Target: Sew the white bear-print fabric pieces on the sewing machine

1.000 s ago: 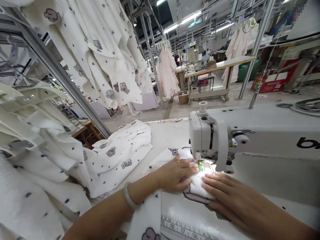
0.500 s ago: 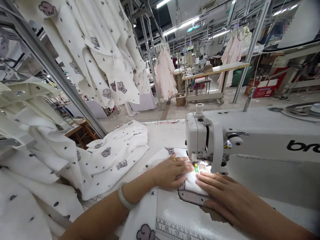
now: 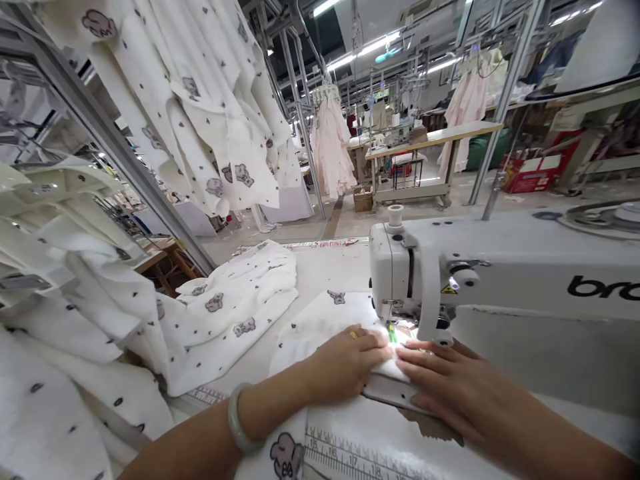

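Observation:
White printed fabric (image 3: 320, 320) with grey animal figures and small dark marks lies under the needle end of a white sewing machine (image 3: 395, 267). My left hand (image 3: 347, 363), with a ring and a bangle, is at the left of the lit presser foot, its fingers bent and closed on the cloth. On the right, my right hand (image 3: 450, 380) rests with fingers stretched out over the fabric, fingertips close to the foot. A small green piece (image 3: 392, 333) shows at the needle. The cloth edge beneath my fingers is partly hidden.
More printed fabric (image 3: 245, 300) is heaped on the table to the left. Printed pieces (image 3: 200, 100) hang above it beside a metal post (image 3: 115, 153). A printed ruler scale (image 3: 350, 460) runs along the near table edge. Behind stand another worktable (image 3: 435, 139) and hanging pink garments (image 3: 331, 147).
My left hand has gone from lying flat to bent fingers and sits slightly lower. My right hand stays close to the foot, shifted slightly right. The camera view has moved a little.

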`<state>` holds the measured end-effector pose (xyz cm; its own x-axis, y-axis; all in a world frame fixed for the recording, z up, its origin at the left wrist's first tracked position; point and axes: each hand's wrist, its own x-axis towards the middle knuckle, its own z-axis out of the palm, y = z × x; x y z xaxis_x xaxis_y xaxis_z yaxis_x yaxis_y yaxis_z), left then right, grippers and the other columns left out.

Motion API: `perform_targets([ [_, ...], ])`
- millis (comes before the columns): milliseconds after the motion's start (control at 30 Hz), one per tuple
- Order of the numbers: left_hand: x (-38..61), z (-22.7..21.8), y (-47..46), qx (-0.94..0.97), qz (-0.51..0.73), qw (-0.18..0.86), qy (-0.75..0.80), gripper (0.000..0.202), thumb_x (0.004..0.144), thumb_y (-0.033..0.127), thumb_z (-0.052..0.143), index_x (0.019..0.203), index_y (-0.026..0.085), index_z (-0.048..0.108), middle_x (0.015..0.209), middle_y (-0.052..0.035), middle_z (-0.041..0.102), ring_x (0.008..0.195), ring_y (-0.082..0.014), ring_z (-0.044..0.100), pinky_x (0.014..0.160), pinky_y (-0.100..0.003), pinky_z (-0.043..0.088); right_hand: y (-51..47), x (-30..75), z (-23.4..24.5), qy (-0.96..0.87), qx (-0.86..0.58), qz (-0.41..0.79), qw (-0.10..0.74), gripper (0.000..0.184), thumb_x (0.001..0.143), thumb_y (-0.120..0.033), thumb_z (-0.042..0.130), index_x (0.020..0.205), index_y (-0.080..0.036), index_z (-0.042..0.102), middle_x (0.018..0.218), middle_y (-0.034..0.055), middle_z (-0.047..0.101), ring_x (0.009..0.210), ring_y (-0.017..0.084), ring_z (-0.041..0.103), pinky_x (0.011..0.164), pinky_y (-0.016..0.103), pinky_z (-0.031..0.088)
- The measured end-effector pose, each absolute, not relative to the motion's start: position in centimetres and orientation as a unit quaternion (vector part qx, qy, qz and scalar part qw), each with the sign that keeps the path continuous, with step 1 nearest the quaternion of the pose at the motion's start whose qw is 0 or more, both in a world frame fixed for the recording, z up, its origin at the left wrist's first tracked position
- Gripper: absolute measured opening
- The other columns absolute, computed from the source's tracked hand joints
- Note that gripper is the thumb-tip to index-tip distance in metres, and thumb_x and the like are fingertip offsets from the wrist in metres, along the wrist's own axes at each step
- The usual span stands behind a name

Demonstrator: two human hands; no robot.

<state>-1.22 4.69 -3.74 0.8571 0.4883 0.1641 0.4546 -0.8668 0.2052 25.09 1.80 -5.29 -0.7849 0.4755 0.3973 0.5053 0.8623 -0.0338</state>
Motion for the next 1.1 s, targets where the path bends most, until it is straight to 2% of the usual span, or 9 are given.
perform_targets([
  [233,-1.4,-4.3,7.0,0.963,0.118,0.078,0.227,0.038,0.097,0.006,0.044,0.130,0.014,0.061,0.140,-0.0122,0.064,0.134,-0.0240,0.056,0.117,-0.041,0.041,2.6,25.5,-5.7,-0.922,-0.282,-0.042,0.263,0.021,0.109,-0.038,0.049,0.117,-0.029,0.066,0.114,-0.0023,0.077,0.094,0.017,0.075,0.109,0.040,0.039],
  [333,-1.5,-4.3,6.8,0.963,0.123,0.058,0.232,0.035,0.100,0.008,0.044,0.129,0.015,0.061,0.139,-0.0119,0.065,0.133,-0.0252,0.056,0.119,-0.044,0.039,2.5,25.6,-5.6,-0.918,-0.289,-0.012,0.271,0.022,0.110,-0.035,0.046,0.120,-0.030,0.064,0.101,-0.0049,0.076,0.082,0.016,0.074,0.109,0.040,0.039],
  [400,-1.7,-4.2,6.4,0.965,0.130,0.045,0.224,0.032,0.103,0.011,0.042,0.127,0.015,0.063,0.135,-0.0114,0.067,0.130,-0.0241,0.059,0.120,-0.044,0.039,2.2,25.5,-5.3,-0.920,-0.292,0.013,0.262,0.024,0.110,-0.035,0.044,0.125,-0.030,0.062,0.097,-0.0049,0.075,0.082,0.015,0.073,0.109,0.041,0.039],
  [500,-1.8,-4.1,6.0,0.974,0.126,0.052,0.183,0.032,0.106,0.014,0.038,0.126,0.015,0.064,0.130,-0.0097,0.071,0.124,-0.0206,0.062,0.117,-0.038,0.042,1.9,25.1,-4.6,-0.930,-0.287,0.050,0.225,0.024,0.109,-0.036,0.044,0.125,-0.032,0.062,0.098,-0.0033,0.072,0.085,0.017,0.072,0.107,0.043,0.042],
  [600,-1.9,-4.1,5.9,0.980,0.108,0.064,0.157,0.035,0.108,0.014,0.036,0.128,0.014,0.064,0.130,-0.0092,0.071,0.126,-0.0204,0.062,0.116,-0.035,0.044,1.8,24.8,-4.4,-0.935,-0.289,0.068,0.191,0.023,0.108,-0.034,0.045,0.120,-0.033,0.065,0.101,-0.0009,0.071,0.084,0.018,0.071,0.107,0.045,0.043],
  [733,-1.8,-4.2,6.3,0.979,0.113,0.067,0.157,0.034,0.109,0.016,0.038,0.129,0.010,0.063,0.131,-0.0133,0.070,0.129,-0.0221,0.060,0.117,-0.036,0.044,2.0,24.9,-5.4,-0.928,-0.303,0.051,0.212,0.028,0.106,-0.034,0.048,0.130,-0.035,0.063,0.112,0.0016,0.073,0.095,0.021,0.072,0.108,0.047,0.043],
  [867,-1.7,-4.2,7.0,0.971,0.110,0.082,0.195,0.034,0.107,0.013,0.039,0.132,0.014,0.062,0.136,-0.0127,0.067,0.132,-0.0212,0.059,0.118,-0.036,0.043,2.2,25.3,-6.6,-0.913,-0.348,0.028,0.210,0.038,0.103,-0.040,0.056,0.141,-0.036,0.058,0.126,0.0029,0.072,0.109,0.027,0.070,0.108,0.048,0.044],
  [967,-1.4,-4.1,7.3,0.965,0.095,0.081,0.231,0.035,0.106,0.012,0.038,0.133,0.014,0.061,0.140,-0.0120,0.064,0.135,-0.0223,0.057,0.120,-0.037,0.040,2.3,25.5,-6.9,-0.909,-0.366,0.023,0.199,0.043,0.102,-0.045,0.058,0.143,-0.033,0.057,0.126,0.0048,0.072,0.107,0.029,0.070,0.103,0.049,0.048],
  [1100,-1.2,-4.1,7.4,0.960,0.088,0.083,0.251,0.035,0.106,0.010,0.038,0.133,0.012,0.060,0.140,-0.0125,0.064,0.135,-0.0217,0.056,0.119,-0.035,0.040,2.2,25.5,-6.6,-0.914,-0.348,0.018,0.208,0.038,0.103,-0.044,0.056,0.139,-0.033,0.059,0.125,0.0040,0.072,0.106,0.027,0.070,0.103,0.049,0.047],
])
